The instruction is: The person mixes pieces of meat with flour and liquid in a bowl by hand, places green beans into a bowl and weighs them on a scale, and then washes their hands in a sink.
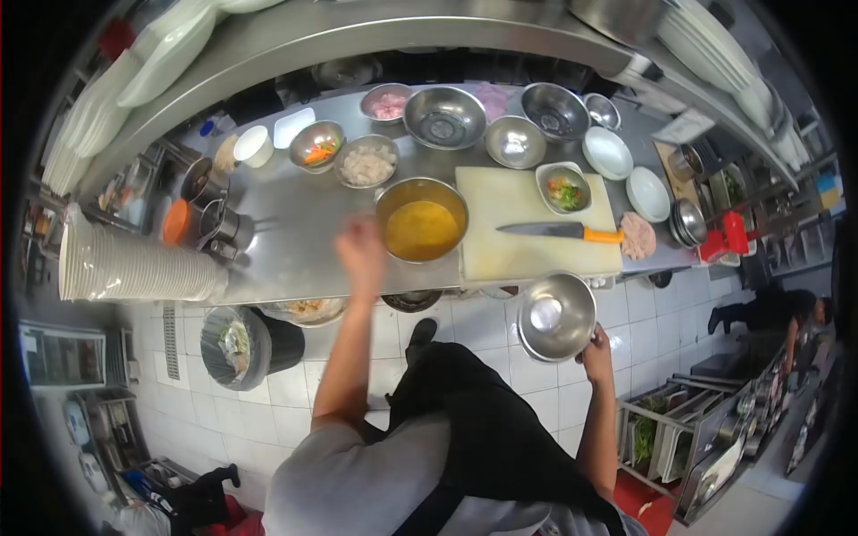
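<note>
A steel pot of yellow liquid [423, 229] stands on the steel counter, its left side on bare metal. Just left of its rim is my left hand [361, 253], blurred, so its fingers cannot be made out. My right hand [595, 350] grips the edge of an empty steel bowl [558, 316], tilted in front of the counter. On the white cutting board [488, 245] lie a knife with an orange handle [602, 236] and a small bowl of cut vegetables [565, 189]. Raw meat [637, 237] rests at the board's right edge.
Several steel bowls and white bowls [607, 153] line the counter's back. Stacked white containers [134, 263] stand at the left. A lined bin [235, 347] is on the floor. A shelf edge [402, 34] runs overhead. Two other people [776, 314] are at the lower left and far right.
</note>
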A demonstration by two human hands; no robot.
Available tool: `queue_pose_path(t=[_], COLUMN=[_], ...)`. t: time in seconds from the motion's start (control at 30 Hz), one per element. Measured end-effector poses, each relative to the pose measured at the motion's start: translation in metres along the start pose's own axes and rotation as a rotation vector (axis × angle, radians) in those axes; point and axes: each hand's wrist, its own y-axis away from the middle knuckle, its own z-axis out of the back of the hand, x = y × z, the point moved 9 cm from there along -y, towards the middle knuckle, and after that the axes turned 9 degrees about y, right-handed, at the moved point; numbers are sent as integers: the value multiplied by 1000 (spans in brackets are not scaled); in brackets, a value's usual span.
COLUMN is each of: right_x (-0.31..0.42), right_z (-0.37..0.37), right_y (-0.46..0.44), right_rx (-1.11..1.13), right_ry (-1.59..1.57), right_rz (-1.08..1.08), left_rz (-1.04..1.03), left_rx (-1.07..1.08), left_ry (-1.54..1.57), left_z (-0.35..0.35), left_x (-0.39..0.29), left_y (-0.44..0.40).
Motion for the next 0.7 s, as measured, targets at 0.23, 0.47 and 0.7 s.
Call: queue_pose_path(t=[0.23, 0.47, 0.7], right_x=[42, 90, 95], right_z=[13, -27, -72], right_y=[1, -25, -41], right_rx=[-9, 7, 98], right_ry=[-9, 138, 119], right_rz=[-22, 32, 88], left_rz=[-231, -337, -198], left_rx=[254, 328, 331], left_ry=[-684, -809, -427], left_z=[1, -46, 3], left_x=[133, 158, 156], left_y=[-82, -93, -85])
